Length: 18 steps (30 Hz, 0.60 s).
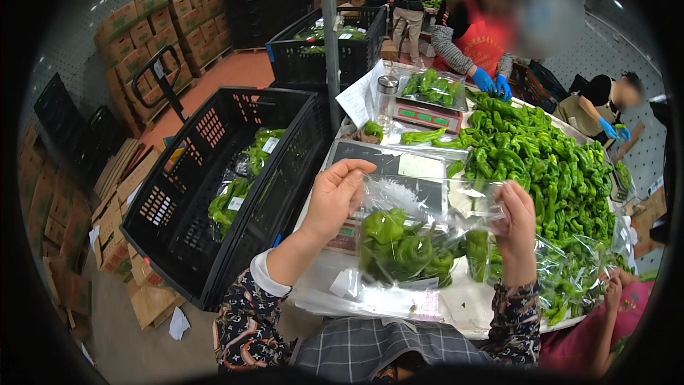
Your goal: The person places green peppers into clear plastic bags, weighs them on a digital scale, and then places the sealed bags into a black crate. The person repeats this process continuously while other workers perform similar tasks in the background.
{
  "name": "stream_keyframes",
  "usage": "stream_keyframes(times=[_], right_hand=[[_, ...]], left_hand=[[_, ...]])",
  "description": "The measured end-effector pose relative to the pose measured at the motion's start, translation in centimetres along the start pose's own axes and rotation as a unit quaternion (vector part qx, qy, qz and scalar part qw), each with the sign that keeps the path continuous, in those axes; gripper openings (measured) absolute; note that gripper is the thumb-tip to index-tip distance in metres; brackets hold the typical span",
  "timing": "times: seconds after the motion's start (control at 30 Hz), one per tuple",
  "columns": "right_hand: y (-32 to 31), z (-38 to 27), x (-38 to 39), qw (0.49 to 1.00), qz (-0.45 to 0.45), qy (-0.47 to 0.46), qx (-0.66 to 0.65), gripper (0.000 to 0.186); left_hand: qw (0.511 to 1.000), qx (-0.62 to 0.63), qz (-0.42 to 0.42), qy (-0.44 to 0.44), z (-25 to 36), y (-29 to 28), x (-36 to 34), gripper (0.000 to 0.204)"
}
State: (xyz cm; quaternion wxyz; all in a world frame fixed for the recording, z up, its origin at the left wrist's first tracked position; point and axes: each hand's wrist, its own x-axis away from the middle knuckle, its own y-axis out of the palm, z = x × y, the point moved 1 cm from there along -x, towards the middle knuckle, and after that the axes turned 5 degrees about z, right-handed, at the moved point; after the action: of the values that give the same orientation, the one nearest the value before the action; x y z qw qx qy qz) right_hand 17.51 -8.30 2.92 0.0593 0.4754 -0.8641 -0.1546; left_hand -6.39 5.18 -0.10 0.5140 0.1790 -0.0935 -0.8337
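Though clear, a bag [402, 194] green with peppers [413, 252].

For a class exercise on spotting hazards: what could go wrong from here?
The bag, held near its top by the left hand and right hand, might slip and spill its peppers.

The bottle, upright beside the far scale, could get knocked over.

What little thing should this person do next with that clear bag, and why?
Perhaps fold the loose top of the clear bag down over the green peppers inside: the left hand and the right hand hold its upper film spread between them, while the peppers sit low in the bag.
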Motion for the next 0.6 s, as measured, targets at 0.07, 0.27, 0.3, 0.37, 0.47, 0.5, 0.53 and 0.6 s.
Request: stream_keyframes(times=[0.07, 0.27, 0.3, 0.37, 0.47, 0.5, 0.53, 0.6], right_hand=[[-0.1, 0.1, -1.7, 0.997, 0.026, 0.052, -0.048, 0.015], [0.6, 0.4, -4.8, 0.997, -0.014, -0.059, 0.041, 0.017], [0.5, 1.1, -5.4, 0.994, -0.043, -0.085, 0.054, 0.018], [0.2, 2.9, -6.3, 0.984, -0.048, -0.115, 0.131, 0.023], [-2.3, 7.4, -7.9, 0.934, -0.057, -0.162, 0.314, 0.022], [-4.0, 9.2, -8.2, 0.907, -0.027, -0.199, 0.371, 0.020], [-4.9, 10.0, -7.8, 0.906, -0.021, -0.146, 0.396, 0.017], [-5.3, 10.3, -6.1, 0.847, 0.022, -0.210, 0.487, 0.013]], left_hand=[[1.000, -0.005, 0.010, -0.020, -0.1, 0.6, -1.5, 0.018], [0.990, -0.046, 0.045, 0.122, 1.7, 1.1, -3.5, 0.018], [0.986, -0.062, 0.055, 0.141, 1.6, 0.7, -3.3, 0.019], [0.980, -0.127, 0.052, 0.144, 0.1, -0.6, -2.9, 0.018], [0.968, -0.224, 0.074, 0.083, -4.3, -2.5, -1.7, 0.020], [0.952, -0.271, 0.068, 0.126, -6.3, -2.5, -1.5, 0.021], [0.953, -0.285, 0.044, 0.093, -7.4, -2.2, -0.6, 0.021], [0.947, -0.319, 0.006, 0.043, -8.4, -1.3, 1.2, 0.022]])
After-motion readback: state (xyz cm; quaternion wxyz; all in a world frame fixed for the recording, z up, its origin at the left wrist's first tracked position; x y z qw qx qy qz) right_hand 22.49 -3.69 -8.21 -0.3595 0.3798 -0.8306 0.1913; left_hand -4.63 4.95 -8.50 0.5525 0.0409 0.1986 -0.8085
